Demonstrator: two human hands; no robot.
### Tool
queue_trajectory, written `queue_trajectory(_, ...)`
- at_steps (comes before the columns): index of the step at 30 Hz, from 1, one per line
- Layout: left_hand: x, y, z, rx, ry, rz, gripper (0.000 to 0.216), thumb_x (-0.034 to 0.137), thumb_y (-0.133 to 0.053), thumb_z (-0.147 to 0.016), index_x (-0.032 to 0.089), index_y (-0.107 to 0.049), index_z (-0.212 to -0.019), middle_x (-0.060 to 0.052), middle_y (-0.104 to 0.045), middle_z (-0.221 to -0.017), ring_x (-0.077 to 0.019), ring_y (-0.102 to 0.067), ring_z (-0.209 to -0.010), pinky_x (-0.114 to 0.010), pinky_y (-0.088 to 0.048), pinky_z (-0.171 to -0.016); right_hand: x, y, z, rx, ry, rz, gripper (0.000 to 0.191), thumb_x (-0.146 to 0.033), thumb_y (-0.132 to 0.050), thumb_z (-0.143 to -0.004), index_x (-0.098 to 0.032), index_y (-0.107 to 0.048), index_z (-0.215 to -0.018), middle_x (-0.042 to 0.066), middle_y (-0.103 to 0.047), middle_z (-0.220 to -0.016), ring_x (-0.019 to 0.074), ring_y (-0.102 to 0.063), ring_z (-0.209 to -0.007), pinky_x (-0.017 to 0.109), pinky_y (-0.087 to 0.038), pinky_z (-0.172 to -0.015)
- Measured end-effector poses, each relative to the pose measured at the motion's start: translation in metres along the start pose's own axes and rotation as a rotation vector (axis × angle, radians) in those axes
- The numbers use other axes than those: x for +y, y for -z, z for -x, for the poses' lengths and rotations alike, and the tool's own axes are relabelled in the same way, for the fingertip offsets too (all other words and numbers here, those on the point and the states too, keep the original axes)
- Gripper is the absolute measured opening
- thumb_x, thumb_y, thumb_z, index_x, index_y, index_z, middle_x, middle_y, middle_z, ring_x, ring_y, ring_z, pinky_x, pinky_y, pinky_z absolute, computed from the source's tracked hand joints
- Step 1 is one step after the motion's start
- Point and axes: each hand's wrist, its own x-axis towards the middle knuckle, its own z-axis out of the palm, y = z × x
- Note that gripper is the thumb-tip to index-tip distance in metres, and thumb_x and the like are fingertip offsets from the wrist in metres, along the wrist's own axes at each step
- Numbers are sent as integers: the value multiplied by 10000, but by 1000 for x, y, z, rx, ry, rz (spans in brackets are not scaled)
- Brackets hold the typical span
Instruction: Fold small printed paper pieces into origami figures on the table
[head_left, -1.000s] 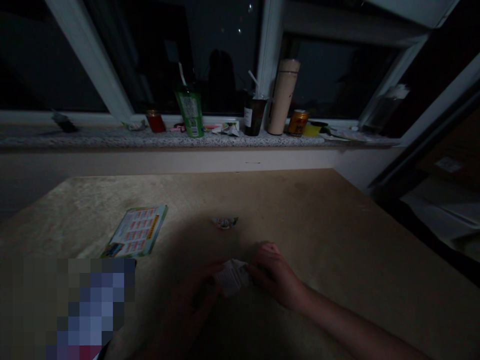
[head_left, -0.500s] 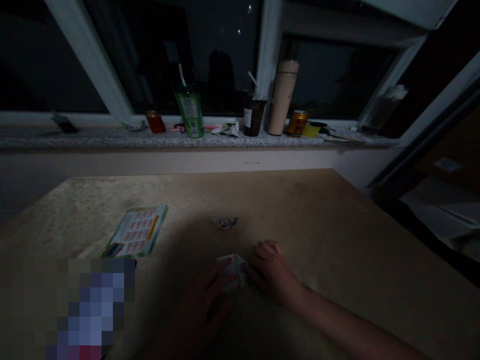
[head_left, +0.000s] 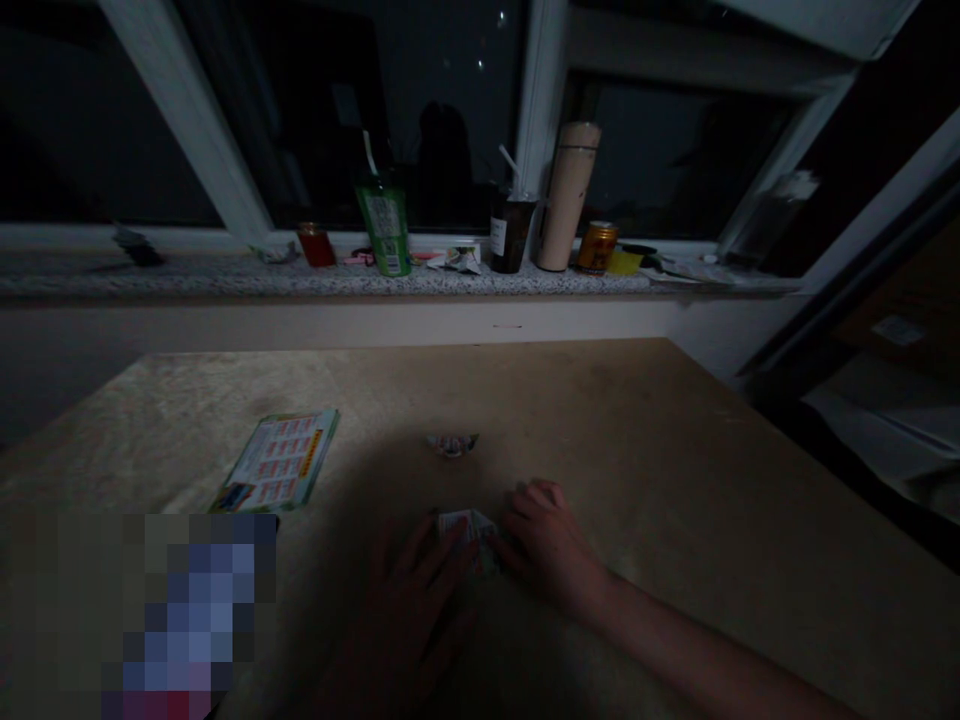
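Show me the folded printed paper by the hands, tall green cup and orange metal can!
Folded printed paper (head_left: pixel 484 528): head view, uncovered upper part.
Tall green cup (head_left: pixel 387 230): head view, front middle.
Orange metal can (head_left: pixel 598 248): head view, middle.

The brownish bench (head_left: pixel 607 420) has a pale, mottled sheen toward its far left and deep shadow at its near middle. On its left lies a flat, printed pad (head_left: pixel 281 455) with red blocks of print. A small, crumpled-looking wrapper (head_left: pixel 452 445) lies near the middle, just beyond a creased, printed paper (head_left: pixel 481 522). Pixelation hides the near left area.
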Motion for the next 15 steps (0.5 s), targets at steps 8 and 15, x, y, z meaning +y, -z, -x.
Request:
queue_trajectory(8, 1, -3, 2, -24, -22, -47, 555, 386, -409, -965, 312, -196, -1472, -23, -294, -1507, -369, -203, -1368, -688, -119, -1040, 3, -3, 1, 29, -3, -10, 179, -290, -615, -847, -188, -612, -700, 21, -606, -745, 192, -518, -847, 362, -287, -886)
queue_trajectory(15, 3, -3, 3, -90, -79, 3, 652, 359, -421, -957, 253, -63, -1492, -63, -162, -1539, -302, -219, -1378, -606, -146, -1083, 5, 0, 1, 75, -13, -15, 222, -318, -628, -833, -187, -592, -657, 11, -598, -709, 192, -517, -829, 365, -284, -877)
